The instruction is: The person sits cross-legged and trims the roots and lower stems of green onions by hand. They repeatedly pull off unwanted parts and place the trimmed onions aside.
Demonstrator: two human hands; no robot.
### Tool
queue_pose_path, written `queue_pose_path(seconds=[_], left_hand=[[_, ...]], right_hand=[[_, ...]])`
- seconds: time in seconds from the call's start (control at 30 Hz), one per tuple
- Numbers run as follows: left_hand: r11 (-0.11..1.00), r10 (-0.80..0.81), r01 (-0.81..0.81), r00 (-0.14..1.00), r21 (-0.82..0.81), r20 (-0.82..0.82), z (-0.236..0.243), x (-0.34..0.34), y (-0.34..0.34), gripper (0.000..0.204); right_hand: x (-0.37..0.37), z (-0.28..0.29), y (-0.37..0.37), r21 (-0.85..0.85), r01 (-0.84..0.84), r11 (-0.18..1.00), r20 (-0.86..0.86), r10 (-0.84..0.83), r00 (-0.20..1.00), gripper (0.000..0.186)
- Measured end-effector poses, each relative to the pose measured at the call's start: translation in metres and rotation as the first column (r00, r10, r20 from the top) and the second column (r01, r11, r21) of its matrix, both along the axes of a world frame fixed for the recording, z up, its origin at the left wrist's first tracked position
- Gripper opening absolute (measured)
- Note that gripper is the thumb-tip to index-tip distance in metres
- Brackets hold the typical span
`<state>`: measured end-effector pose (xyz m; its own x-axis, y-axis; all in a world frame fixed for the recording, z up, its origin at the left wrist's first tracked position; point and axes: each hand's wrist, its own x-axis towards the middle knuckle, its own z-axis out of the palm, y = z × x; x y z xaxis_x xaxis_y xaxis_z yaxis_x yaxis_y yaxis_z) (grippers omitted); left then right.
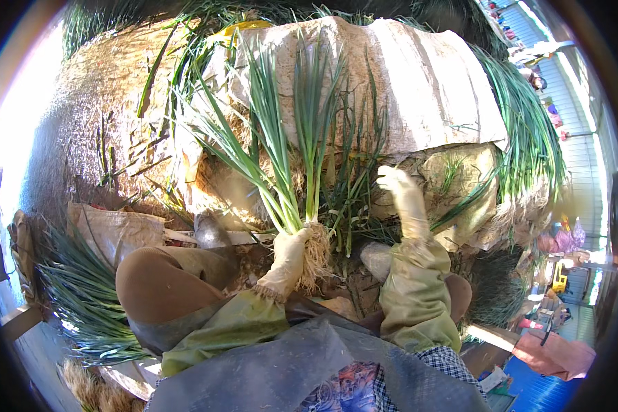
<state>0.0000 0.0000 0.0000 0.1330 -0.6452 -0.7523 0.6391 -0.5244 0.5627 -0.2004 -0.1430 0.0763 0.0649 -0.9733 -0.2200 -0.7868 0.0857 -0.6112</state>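
Note:
My left hand (288, 255), in a pale glove and low in the middle, grips a bunch of long green onions (311, 172) at its white base; the leaves fan upward and pale roots (318, 261) hang right of the glove. My right hand (402, 189), also gloved, is raised to the right of the bunch, fingers slightly bent and apart, holding nothing. Loose, darker leaves (350, 206) lie between the bunch and that hand.
A large pale sack cover (432, 89) lies over a heap ahead. More green onions (515, 130) spill at the right, and another pile (75, 295) lies at lower left. My bent legs (165, 281) frame the working spot. A pink cloth (549, 353) is at lower right.

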Motion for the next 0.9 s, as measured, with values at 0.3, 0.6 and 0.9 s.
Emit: queue_pose_path(seconds=[0.3, 0.6, 0.9], left_hand=[[0.994, 0.007, -0.041, 0.953, -0.105, -0.303, 0.02, -0.001, 0.006, 0.019], [0.993, 0.053, -0.108, 0.775, -0.05, -0.63, 0.038, 0.005, 0.0, 0.013], [0.969, 0.17, -0.244, 0.739, -0.024, -0.652, 0.042, 0.009, -0.004, 0.015]], right_hand=[[0.114, -0.042, 0.042, 0.347, 0.024, 0.938, -0.194, 0.047, 0.98, 0.037], [0.084, -0.036, 0.044, 0.594, -0.067, 0.802, 0.725, -0.497, 0.477, 0.019], [0.069, -0.034, 0.05, 0.52, 0.093, 0.849, 0.732, -0.499, 0.463, 0.015]])
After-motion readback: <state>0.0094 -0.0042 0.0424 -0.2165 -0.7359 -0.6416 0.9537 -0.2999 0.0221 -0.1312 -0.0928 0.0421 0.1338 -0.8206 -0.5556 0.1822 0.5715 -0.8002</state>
